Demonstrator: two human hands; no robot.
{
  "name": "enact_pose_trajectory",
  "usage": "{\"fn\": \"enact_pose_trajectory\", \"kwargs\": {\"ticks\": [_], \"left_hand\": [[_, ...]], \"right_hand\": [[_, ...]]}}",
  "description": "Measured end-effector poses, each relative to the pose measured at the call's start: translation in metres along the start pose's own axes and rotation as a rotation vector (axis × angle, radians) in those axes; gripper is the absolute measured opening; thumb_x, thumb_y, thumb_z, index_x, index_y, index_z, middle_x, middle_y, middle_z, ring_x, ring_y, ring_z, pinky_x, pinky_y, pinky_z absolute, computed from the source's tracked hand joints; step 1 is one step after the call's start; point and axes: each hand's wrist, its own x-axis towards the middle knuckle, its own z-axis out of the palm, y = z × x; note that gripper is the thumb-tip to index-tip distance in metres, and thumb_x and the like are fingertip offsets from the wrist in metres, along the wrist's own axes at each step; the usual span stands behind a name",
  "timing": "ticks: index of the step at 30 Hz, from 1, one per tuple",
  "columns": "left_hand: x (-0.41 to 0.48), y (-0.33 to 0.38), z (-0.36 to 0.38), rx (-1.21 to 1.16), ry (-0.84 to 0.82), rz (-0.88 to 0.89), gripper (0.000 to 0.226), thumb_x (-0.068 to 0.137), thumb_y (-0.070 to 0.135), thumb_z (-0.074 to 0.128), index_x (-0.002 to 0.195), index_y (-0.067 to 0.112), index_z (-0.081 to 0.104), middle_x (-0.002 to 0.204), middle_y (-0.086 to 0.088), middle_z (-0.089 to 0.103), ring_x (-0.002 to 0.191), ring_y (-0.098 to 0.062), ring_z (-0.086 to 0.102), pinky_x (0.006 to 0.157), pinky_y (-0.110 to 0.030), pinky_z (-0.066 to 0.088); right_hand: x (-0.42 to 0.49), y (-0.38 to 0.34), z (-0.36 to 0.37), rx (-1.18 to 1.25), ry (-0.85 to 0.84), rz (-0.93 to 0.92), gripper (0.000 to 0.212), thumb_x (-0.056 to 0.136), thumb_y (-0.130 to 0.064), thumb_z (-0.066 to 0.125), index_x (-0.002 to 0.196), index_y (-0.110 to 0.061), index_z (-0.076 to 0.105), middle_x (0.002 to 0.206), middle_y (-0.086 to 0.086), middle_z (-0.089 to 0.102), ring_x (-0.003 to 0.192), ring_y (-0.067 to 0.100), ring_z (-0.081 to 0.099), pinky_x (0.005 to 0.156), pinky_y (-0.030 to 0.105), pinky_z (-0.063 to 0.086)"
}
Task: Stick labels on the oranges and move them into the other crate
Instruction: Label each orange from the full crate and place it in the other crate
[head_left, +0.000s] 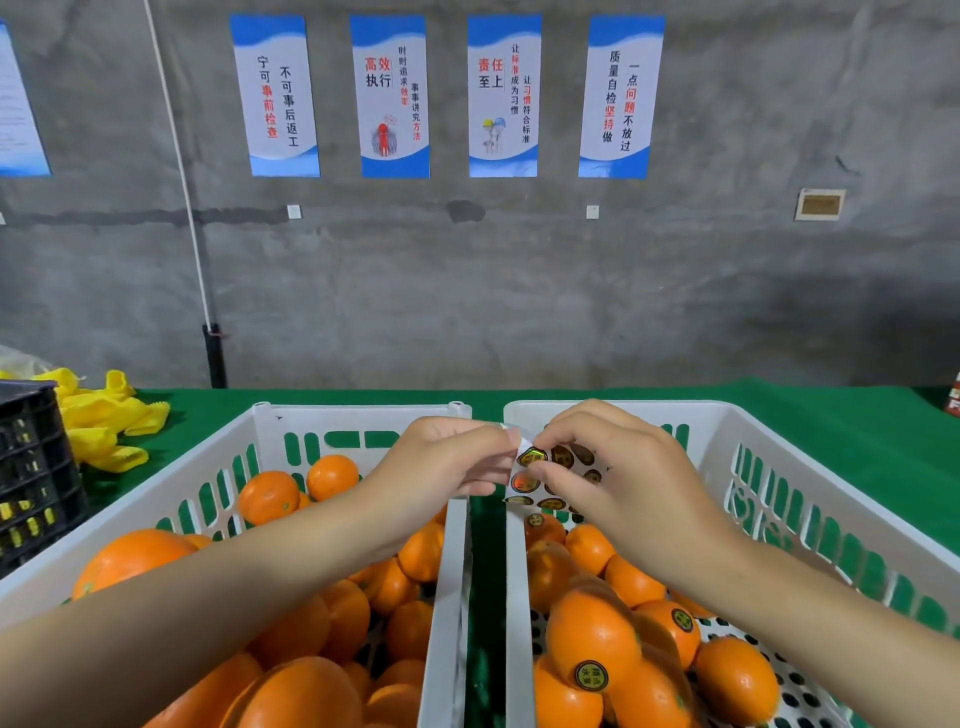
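Label sheet (540, 478) pinched between left hand (441, 462) and right hand (613, 467).
Nearest, oranges (592, 629) in the right crate (727, 415) wear dark, gold-rimmed round labels (591, 675), their print too small to read. The left crate (363, 413) holds bare oranges (267, 496). Above the gap between the crates, the left hand's curled fingers grip the sheet's edge and the right hand's fingers pinch at a sticker on it. Farther off, wall posters (389, 96) read "高效执行" and "责任至上".

Item one, left hand (447, 460): showing bare; left forearm (208, 587) running uncovered to the frame edge. Item two, right hand (618, 467): showing bare; right forearm (810, 618) running likewise uncovered.
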Motion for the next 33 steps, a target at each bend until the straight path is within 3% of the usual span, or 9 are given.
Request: {"fn": "enact_pose_trajectory", "kwargs": {"ticks": [5,9,12,15,17,21,25,29,33], "left_hand": [[-0.002,-0.001,0.001,0.136,-0.001,0.074,0.029,0.098,0.021,0.059,0.089,-0.001,0.076,0.09,-0.021,0.072,0.081,-0.014,0.068,0.084,-0.029,0.058],[0.002,-0.002,0.001,0.105,0.053,0.023,0.027,0.099,0.021,0.058,0.078,0.015,0.075,0.074,0.0,0.076,0.073,-0.005,0.072,0.069,-0.016,0.056],[0.003,-0.006,-0.001,0.199,0.076,0.043,0.03,0.098,0.02,0.055,0.074,0.011,0.072,0.07,0.001,0.073,0.068,-0.003,0.068,0.065,-0.017,0.053],[0.0,-0.009,-0.001,0.406,0.048,0.127,0.036,0.096,0.023,0.052,0.07,-0.001,0.052,0.055,0.001,0.043,0.052,-0.009,0.044,0.055,-0.023,0.039],[-0.003,-0.009,0.0,0.39,-0.027,0.136,0.038,0.093,0.029,0.053,0.072,-0.002,0.045,0.063,-0.007,0.036,0.06,-0.014,0.039,0.06,-0.032,0.035],[-0.014,-0.001,0.008,0.325,-0.275,0.154,0.048,0.082,0.043,0.051,0.087,-0.004,0.054,0.086,-0.031,0.053,0.08,-0.027,0.054,0.084,-0.058,0.047],[-0.02,0.0,0.011,0.308,-0.364,0.198,0.044,0.086,0.044,0.051,0.086,0.0,0.057,0.098,-0.034,0.055,0.096,-0.043,0.058,0.099,-0.065,0.041],[-0.019,-0.001,0.011,0.274,-0.344,0.272,0.03,0.091,0.034,0.053,0.084,0.007,0.065,0.094,-0.031,0.057,0.091,-0.042,0.058,0.093,-0.056,0.047],[-0.017,-0.004,0.012,0.285,-0.319,0.291,0.027,0.092,0.028,0.051,0.074,0.017,0.068,0.075,-0.015,0.059,0.073,-0.014,0.054,0.071,-0.027,0.046]], "right_hand": [[0.002,0.001,0.002,0.031,-0.024,-0.002,0.009,0.084,-0.013,0.072,0.083,-0.021,0.067,0.09,-0.01,0.063,0.089,0.015,0.059,0.078,0.043,0.052],[0.003,0.001,0.0,0.077,0.006,0.037,0.006,0.085,-0.022,0.073,0.083,-0.023,0.068,0.096,-0.013,0.061,0.095,0.009,0.058,0.083,0.035,0.051],[0.007,-0.003,-0.003,0.233,0.028,0.135,0.007,0.084,-0.025,0.072,0.078,-0.023,0.069,0.095,-0.016,0.064,0.1,0.004,0.058,0.086,0.018,0.044],[0.014,-0.003,-0.009,0.478,0.01,0.321,0.004,0.086,-0.021,0.07,0.083,-0.024,0.071,0.098,-0.013,0.069,0.094,0.012,0.064,0.087,0.03,0.051],[0.017,0.0,-0.01,0.58,-0.039,0.406,0.005,0.093,-0.022,0.064,0.092,-0.022,0.068,0.105,-0.013,0.07,0.096,0.02,0.063,0.086,0.033,0.052],[0.016,-0.001,-0.007,0.643,-0.068,0.398,0.008,0.101,-0.025,0.05,0.099,-0.021,0.057,0.104,-0.013,0.064,0.101,-0.003,0.058,0.082,0.007,0.044],[0.014,0.0,-0.002,0.66,-0.129,0.48,0.005,0.101,-0.034,0.047,0.104,-0.033,0.051,0.109,-0.01,0.067,0.1,0.002,0.059,0.079,0.017,0.041],[0.008,0.004,0.002,0.587,-0.121,0.503,0.014,0.102,-0.041,0.041,0.092,-0.037,0.05,0.058,-0.017,0.052,0.052,0.0,0.047,0.053,0.014,0.036],[0.011,0.005,0.005,0.546,-0.046,0.514,0.019,0.1,-0.044,0.045,0.091,-0.031,0.055,0.05,-0.019,0.044,0.049,-0.004,0.042,0.048,0.007,0.034]]}}
